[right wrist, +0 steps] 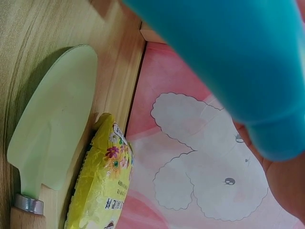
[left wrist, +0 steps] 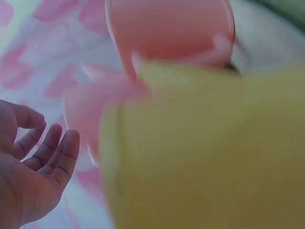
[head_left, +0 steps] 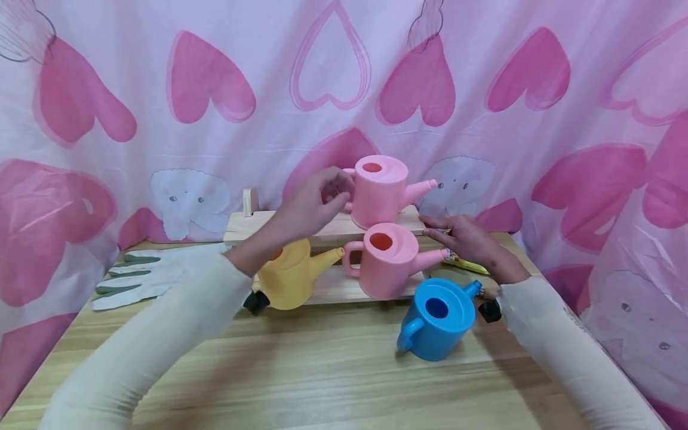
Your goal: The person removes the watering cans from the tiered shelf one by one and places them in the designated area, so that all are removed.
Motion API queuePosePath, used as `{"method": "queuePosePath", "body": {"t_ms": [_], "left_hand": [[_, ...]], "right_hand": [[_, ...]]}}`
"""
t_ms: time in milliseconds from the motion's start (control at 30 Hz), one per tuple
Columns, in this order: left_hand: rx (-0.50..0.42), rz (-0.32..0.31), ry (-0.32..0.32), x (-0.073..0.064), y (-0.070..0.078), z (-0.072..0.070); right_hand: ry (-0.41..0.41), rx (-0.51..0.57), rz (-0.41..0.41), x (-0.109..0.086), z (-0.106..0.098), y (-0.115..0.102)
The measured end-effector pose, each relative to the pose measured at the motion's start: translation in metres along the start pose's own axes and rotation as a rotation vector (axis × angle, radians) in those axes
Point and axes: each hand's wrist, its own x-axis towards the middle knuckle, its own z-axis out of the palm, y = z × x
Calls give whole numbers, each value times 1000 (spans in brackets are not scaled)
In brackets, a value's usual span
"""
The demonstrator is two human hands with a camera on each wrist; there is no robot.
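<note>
In the head view a two-tier wooden rack (head_left: 322,226) holds several toy watering cans. On its upper tier stands a pink watering can (head_left: 377,194). My left hand (head_left: 317,200) is beside that can's handle, fingers loosely bent; in the left wrist view nothing lies in its palm. A second pink watering can (head_left: 386,269) and a yellow watering can (head_left: 285,278) are on the lower tier. My right hand (head_left: 464,242) has thumb and forefinger at the right end of the upper board, pinching it. A blue watering can (head_left: 438,322) stands in front, below that hand.
White gloves (head_left: 161,278) with green patches lie at the left of the wooden table (head_left: 301,370). A pale green trowel (right wrist: 57,119) and a yellow packet (right wrist: 102,181) lie at the right end. A pink heart-patterned curtain (head_left: 258,143) hangs close behind and along the right side.
</note>
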Motion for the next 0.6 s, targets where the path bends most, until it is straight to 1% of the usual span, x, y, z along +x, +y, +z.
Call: {"method": "queuePosePath", "body": {"t_ms": [133, 233, 267, 367, 467, 533, 600], "left_hand": [[81, -67, -26, 18, -6, -10], [89, -131, -44, 26, -9, -12], [92, -147, -45, 28, -10, -12], [126, -170, -50, 35, -11, -11], [158, -198, -81, 41, -11, -8], [153, -240, -114, 45, -10, -5], [124, -288, -146, 47, -10, -3]], "right_hand": [[-6, 7, -4, 0, -1, -1], [-3, 11, -10, 1, -1, -1], [-1, 9, -12, 1, 0, 0], [0, 3, -14, 1, 0, 0], [0, -3, -14, 0, 0, 0], [3, -5, -14, 0, 0, 0], [5, -10, -12, 0, 0, -1]]}}
